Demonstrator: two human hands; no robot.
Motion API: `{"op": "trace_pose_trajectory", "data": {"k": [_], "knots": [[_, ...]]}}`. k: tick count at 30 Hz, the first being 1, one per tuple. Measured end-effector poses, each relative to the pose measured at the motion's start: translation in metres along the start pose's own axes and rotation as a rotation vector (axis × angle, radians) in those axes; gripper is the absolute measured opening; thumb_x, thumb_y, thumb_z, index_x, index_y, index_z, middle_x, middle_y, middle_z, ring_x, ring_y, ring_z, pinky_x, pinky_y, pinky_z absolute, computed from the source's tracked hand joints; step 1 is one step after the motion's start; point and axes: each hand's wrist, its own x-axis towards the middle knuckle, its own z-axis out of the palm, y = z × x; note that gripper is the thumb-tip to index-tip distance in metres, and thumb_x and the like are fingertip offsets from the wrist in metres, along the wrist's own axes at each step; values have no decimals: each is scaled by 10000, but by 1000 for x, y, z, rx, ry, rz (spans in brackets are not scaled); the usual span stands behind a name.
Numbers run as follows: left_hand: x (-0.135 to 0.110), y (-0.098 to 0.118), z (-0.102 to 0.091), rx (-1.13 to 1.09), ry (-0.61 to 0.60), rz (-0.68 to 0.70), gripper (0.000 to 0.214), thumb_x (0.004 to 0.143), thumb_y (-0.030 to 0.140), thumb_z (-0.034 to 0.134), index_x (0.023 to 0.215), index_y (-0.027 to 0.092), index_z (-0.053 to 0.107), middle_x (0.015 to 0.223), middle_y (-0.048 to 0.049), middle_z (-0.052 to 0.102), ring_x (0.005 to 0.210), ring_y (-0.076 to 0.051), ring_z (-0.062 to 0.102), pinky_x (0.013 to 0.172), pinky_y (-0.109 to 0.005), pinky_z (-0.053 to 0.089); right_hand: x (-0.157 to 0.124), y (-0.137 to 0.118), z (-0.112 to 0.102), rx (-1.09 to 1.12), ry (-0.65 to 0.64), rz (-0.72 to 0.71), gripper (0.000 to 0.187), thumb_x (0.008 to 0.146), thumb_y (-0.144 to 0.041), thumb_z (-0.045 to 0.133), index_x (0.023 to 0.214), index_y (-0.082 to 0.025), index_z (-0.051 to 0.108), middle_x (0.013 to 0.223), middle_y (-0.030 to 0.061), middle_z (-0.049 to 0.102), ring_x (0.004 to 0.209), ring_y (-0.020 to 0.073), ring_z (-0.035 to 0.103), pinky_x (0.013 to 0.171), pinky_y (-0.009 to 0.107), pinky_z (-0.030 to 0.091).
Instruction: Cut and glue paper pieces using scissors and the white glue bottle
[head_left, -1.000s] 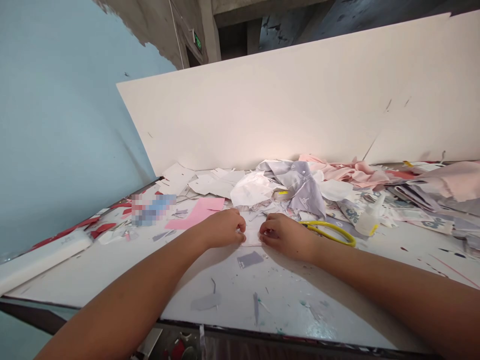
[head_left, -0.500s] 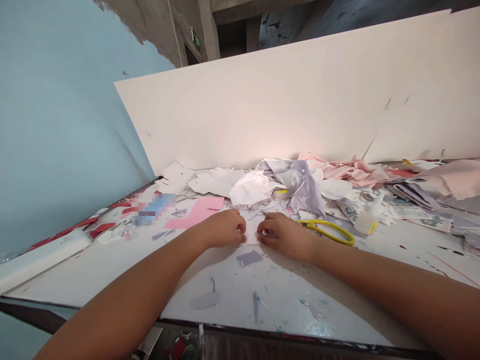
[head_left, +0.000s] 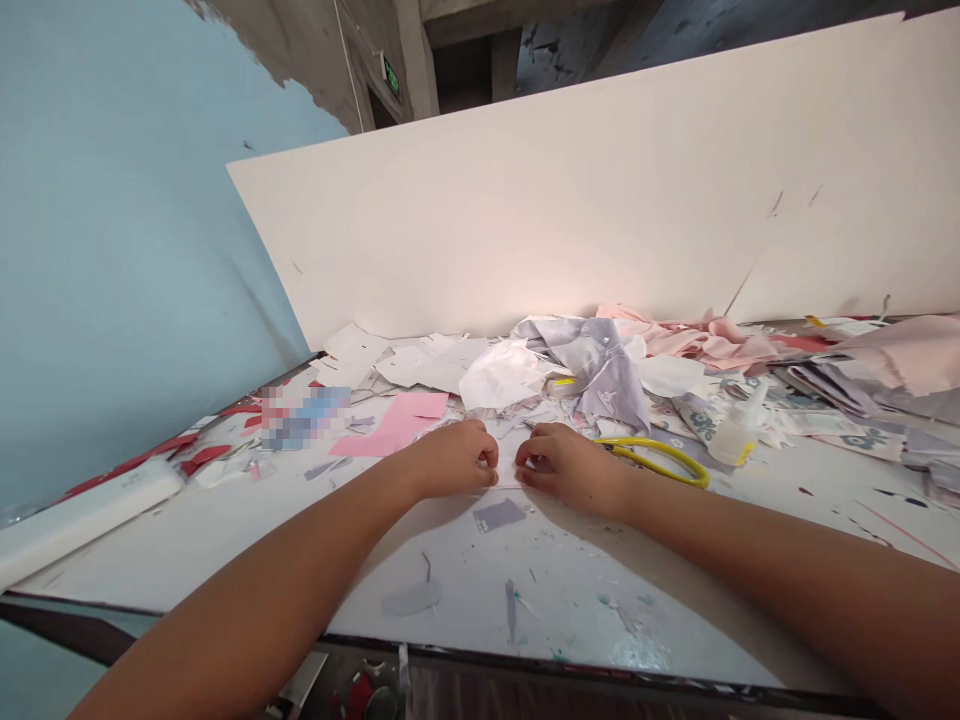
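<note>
On the table in front of me, a pale, whitish piece of paper or cloth [head_left: 511, 448] lies between my hands. My left hand [head_left: 456, 460] is closed, thumb and fingers pinched at its left side. Facing it, my right hand [head_left: 564, 470] has curled fingers pressed down at the right side. The two sets of fingertips are a small gap apart. Beside my right wrist lie yellow-handled scissors [head_left: 652, 443], partly hidden by that hand. Just nearer to me is a small grey scrap [head_left: 499, 516]. A pink sheet [head_left: 397, 425] is beyond my left hand.
A translucent squeeze bottle [head_left: 731, 440] stands at right. Crumpled grey cloth [head_left: 607, 365], pink cloth [head_left: 705, 340] and white paper scraps [head_left: 431, 362] line the back, against a tall white board [head_left: 570, 210]. A white roll [head_left: 90, 520] lies along the left edge.
My left hand has shifted slightly to the right, closer to my right hand. My right hand and the things on the table look almost unchanged.
</note>
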Motion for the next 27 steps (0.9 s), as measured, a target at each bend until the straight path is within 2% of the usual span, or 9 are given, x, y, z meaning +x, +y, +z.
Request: {"op": "trace_pose_trajectory", "data": {"k": [7,13,19,27], "knots": [[0,0,1,-43,-7,-16,224,698,327,430,765,230,621,943,-22,557,701,-146,530,568,-258,388,1,-5,-1,-1,-3,36,232,786,-328,462,746,-211,658,769,46,555,741,158,508,612,246,347],[6,1,7,47,57,-18,200,659,385,488,695,208,573,850,-17,565,725,-169,543,583,-267,379,1,-8,3,-32,24,99,187,714,-368,550,764,-211,638,802,57,553,808,194,502,604,250,337],[6,0,8,-2,47,-6,204,684,388,465,695,211,567,854,-15,575,706,-156,541,558,-255,377,2,-8,1,-28,10,101,214,748,-380,502,748,-213,636,789,56,555,796,186,507,608,248,344],[7,-3,10,28,67,10,196,670,394,479,689,216,557,840,-5,567,691,-149,535,546,-251,372,3,-7,4,-28,15,96,179,717,-355,545,760,-205,634,790,56,551,802,187,501,634,254,346]]}}
